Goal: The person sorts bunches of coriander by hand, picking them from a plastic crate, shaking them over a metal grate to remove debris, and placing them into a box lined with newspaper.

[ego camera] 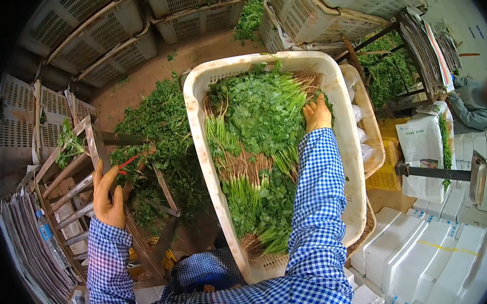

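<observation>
My right hand [317,114] reaches into a large white plastic crate [357,194] and lies on the rooted end of a bunch of cilantro [292,89], near the crate's upper right. Its fingertips are partly hidden in the leaves, so its grip is unclear. More bundled cilantro with roots and pale green stems [241,190] fills the crate. My left hand [108,197] is raised at the left, fingers apart, beside a rusty metal frame [94,141]. Thin red ties [128,163] show near its fingertips; whether they touch it, I cannot tell.
Loose greens [157,116] lie on the floor left of the crate. Stacked crates [104,28] stand behind. White foam boxes [394,243], a scale [478,177] and a yellow crate [384,164] are at the right. A co-worker [473,104] is at far right. Newspapers [34,239] and a bottle [47,231] are lower left.
</observation>
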Tool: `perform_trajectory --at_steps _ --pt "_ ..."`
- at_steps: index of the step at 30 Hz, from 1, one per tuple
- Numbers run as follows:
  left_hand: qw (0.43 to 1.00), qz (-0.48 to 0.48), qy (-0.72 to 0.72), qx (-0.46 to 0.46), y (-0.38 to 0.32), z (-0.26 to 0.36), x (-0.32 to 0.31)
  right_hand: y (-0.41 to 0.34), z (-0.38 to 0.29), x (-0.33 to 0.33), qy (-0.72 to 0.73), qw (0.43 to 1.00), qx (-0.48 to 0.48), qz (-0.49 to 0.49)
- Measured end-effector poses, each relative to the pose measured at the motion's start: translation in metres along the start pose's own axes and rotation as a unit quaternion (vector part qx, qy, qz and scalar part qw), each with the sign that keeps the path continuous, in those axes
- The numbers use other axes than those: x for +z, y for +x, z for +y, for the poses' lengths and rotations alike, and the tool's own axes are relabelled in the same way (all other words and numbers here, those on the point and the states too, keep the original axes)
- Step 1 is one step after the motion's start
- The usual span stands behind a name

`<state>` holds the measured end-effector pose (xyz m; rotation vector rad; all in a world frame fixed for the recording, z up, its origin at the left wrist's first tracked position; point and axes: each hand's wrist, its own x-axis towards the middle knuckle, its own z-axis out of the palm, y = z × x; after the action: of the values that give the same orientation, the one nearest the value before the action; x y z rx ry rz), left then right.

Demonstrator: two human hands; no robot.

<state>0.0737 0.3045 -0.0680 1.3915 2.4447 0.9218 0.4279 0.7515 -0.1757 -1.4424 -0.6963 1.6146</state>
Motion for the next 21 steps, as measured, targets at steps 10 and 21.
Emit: perform_trajectory --at_steps 10,21 --pt "0.999 -0.009 0.037 -0.015 0.005 0.01 0.0 0.096 0.007 -0.024 -0.223 0.968 -0.063 0.093" --pt "0.998 -0.02 0.053 -0.008 0.008 0.015 -0.002 0.133 0.013 0.016 -0.188 0.979 -0.041 0.063"
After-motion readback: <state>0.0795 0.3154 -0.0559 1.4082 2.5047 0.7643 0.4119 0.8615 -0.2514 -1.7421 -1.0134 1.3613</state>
